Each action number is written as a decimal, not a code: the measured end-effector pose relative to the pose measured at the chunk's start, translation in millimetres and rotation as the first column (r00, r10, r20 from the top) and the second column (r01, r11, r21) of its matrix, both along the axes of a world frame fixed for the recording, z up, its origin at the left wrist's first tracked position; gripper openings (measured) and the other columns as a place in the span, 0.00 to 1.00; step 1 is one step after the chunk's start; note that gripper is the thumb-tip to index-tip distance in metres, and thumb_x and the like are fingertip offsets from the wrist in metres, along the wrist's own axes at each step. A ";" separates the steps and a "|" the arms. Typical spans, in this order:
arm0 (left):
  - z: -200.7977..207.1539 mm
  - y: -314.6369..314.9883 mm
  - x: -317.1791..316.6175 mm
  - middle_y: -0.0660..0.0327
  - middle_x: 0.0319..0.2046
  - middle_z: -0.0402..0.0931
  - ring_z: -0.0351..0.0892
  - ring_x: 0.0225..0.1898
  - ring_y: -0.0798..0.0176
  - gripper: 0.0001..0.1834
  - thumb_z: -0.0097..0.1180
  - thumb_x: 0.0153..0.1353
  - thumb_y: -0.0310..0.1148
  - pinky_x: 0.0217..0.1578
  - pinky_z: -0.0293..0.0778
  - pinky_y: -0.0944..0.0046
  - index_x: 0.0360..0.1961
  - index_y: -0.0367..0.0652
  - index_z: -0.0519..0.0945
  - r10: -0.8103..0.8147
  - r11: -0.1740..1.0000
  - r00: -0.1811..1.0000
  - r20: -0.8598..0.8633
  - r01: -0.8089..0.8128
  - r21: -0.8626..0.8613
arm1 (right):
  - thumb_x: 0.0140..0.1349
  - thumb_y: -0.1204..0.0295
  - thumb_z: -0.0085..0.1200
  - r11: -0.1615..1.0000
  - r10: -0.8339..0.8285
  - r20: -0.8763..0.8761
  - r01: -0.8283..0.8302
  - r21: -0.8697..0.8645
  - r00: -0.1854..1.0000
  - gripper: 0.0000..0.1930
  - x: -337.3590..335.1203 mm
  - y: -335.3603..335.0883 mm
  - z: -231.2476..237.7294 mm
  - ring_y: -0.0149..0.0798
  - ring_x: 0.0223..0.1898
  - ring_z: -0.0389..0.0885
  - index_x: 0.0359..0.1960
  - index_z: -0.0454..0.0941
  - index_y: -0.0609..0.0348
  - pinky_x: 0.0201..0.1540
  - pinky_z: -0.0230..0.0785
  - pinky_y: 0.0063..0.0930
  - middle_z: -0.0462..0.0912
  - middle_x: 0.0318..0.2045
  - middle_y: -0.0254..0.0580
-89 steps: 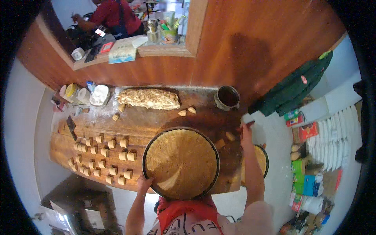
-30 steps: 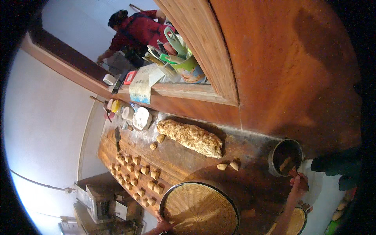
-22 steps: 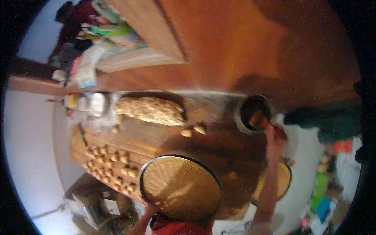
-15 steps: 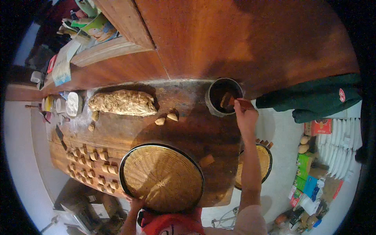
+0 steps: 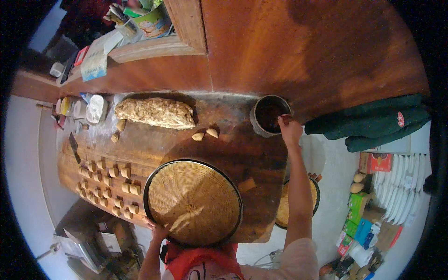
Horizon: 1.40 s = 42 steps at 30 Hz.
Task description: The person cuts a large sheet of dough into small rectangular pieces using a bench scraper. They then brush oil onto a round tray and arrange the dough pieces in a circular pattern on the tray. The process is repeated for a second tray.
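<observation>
1. the right hand (image 5: 290,130) is stretched far out over the wooden board (image 5: 233,154) to the round metal pot (image 5: 269,115) at the back edge. if it pulls or bumps the rim, i think the pot could tip, and what is inside would spill on the board.
2. the left hand (image 5: 158,229) grips the near edge of the big round woven tray (image 5: 192,201). the tray hangs a bit over the front of the board — if that hand slips while the body leans forward, it could slide off.
3. the arm passes close over two small dough lumps (image 5: 205,134). a low sleeve or wrist could knock them.
4. right fingers: bent down over the pot's rim, tips dipped inside. i cannot tell if they pinch anything — it is dark in there.
5. left fingers: curled shut on the tray's rim, mostly hidden under it.
6. the long dough loaf (image 5: 155,113) lies well apart to the left, with rows of cut dough pieces (image 5: 105,179) nearer the front left.
</observation>
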<state>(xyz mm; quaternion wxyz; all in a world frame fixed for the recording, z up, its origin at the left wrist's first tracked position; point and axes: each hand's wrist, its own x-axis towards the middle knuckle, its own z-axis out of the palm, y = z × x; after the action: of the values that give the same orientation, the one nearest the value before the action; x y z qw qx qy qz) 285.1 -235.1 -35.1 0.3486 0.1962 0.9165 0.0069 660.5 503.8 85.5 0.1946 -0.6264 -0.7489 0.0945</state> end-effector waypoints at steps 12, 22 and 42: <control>-9.3 5.0 3.5 0.16 0.68 0.22 0.36 0.70 0.14 0.83 0.74 0.43 0.63 0.65 0.60 0.30 0.72 0.36 0.16 -0.669 0.742 0.621 -0.408 0.581 -0.333 | 0.62 0.56 0.64 0.998 -0.061 -0.057 0.061 0.008 0.997 0.14 3.1 -10.6 6.2 0.47 0.31 0.87 0.37 0.87 0.52 0.37 0.76 0.39 0.88 0.29 0.42; 1.4 25.3 1.7 0.13 0.65 0.37 0.54 0.65 0.16 0.87 0.78 0.40 0.58 0.62 0.65 0.35 0.71 0.41 0.12 -0.122 0.989 0.978 -0.171 0.135 0.065 | 0.65 0.52 0.62 0.919 -0.394 -0.899 0.096 -0.382 0.194 0.20 24.8 -21.1 46.8 0.28 0.22 0.81 0.38 0.83 0.59 0.26 0.73 0.19 0.85 0.26 0.32; 52.9 71.4 24.4 0.14 0.67 0.41 0.53 0.68 0.17 0.80 0.78 0.42 0.57 0.66 0.61 0.34 0.76 0.42 0.25 -0.126 0.985 0.970 -0.208 0.147 0.087 | 0.71 0.61 0.54 0.811 -0.561 -0.425 -0.576 -0.106 -0.711 0.15 14.4 -25.6 -17.1 0.41 0.45 0.85 0.49 0.80 0.61 0.42 0.85 0.29 0.85 0.45 0.45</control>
<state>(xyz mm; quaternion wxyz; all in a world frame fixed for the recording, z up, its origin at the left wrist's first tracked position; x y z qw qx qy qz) 309.5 -163.6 17.8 0.2430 0.2761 0.9299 0.0096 674.9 478.3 68.5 0.5420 -0.1001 0.0305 0.8338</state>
